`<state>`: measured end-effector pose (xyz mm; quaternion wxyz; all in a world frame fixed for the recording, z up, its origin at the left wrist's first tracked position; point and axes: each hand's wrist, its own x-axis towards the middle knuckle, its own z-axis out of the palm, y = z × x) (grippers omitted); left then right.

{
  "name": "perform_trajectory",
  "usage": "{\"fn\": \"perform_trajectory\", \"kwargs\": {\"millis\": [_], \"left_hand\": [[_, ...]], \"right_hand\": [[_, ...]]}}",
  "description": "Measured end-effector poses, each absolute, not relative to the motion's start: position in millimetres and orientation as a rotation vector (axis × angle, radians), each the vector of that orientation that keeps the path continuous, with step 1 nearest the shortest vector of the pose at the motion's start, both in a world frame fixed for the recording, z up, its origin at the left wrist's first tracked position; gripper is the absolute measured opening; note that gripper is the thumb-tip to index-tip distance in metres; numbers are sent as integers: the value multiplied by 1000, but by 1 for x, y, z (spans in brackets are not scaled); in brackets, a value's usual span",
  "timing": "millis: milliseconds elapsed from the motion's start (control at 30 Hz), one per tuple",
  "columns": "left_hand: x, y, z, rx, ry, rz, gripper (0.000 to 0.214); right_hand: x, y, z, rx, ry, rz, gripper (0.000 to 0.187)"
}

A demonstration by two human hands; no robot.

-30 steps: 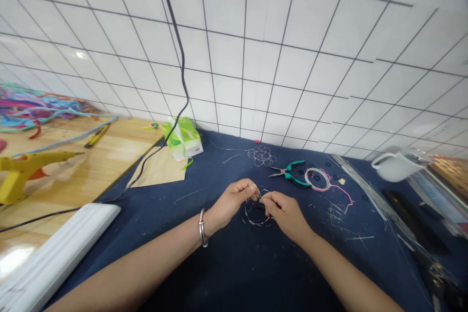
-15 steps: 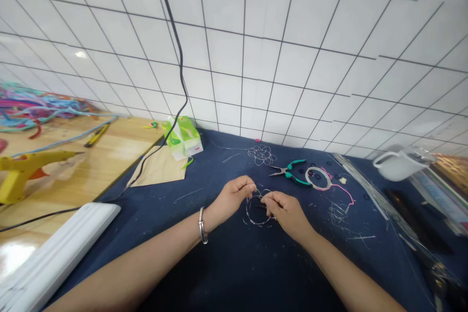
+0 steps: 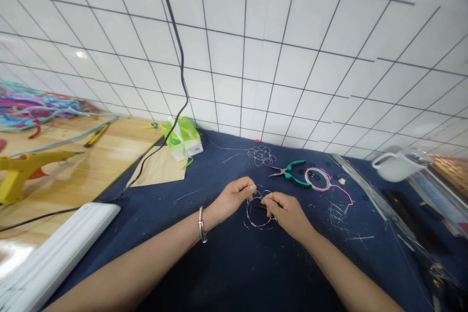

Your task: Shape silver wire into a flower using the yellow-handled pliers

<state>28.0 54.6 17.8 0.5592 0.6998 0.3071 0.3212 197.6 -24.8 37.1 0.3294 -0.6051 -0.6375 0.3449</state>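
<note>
My left hand point(image 3: 234, 197) and my right hand point(image 3: 287, 212) meet over a dark blue cloth point(image 3: 234, 263). Both pinch a thin silver wire ring point(image 3: 256, 214) with small loops at its top. The left fingers grip the ring's upper left. The right fingers are closed on its upper right, and a small dark tool seems to sit in them. A metal bangle point(image 3: 202, 224) circles my left wrist. Teal-handled pliers point(image 3: 288, 171) lie just beyond my right hand.
A finished wire flower point(image 3: 261, 155) lies near the tiled wall. A tape roll point(image 3: 317, 179) and pink cord sit right of the pliers. A green box point(image 3: 185, 137), a yellow glue gun point(image 3: 22, 170), a white pitcher point(image 3: 397, 165) and a black cable point(image 3: 175, 58) surround the cloth.
Both hands have crept slightly away from me while still pinching the wire ring. The ring has turned a little between the fingers. Nothing else has moved.
</note>
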Motion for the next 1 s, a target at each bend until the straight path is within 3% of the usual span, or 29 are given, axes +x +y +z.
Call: {"fn": "perform_trajectory", "kwargs": {"millis": [267,367,500,600,1000], "left_hand": [[29,52,16,1700,630,623,16],[29,53,14,1677,671,678,15],[29,54,12,1601,749,761,17],[29,55,12,1559,768,768,17],[28,54,17,1467,638,636,25]], "right_hand": [[195,-23,38,-1572,-1678,1023,26],[197,-22,35,-1588,-1631,1062,16],[201,-21,26,-1614,-1536,1030,25],[204,-22,22,-1608,-1522,979,20],[207,-25,22,-1639,-1455,956,27]]}}
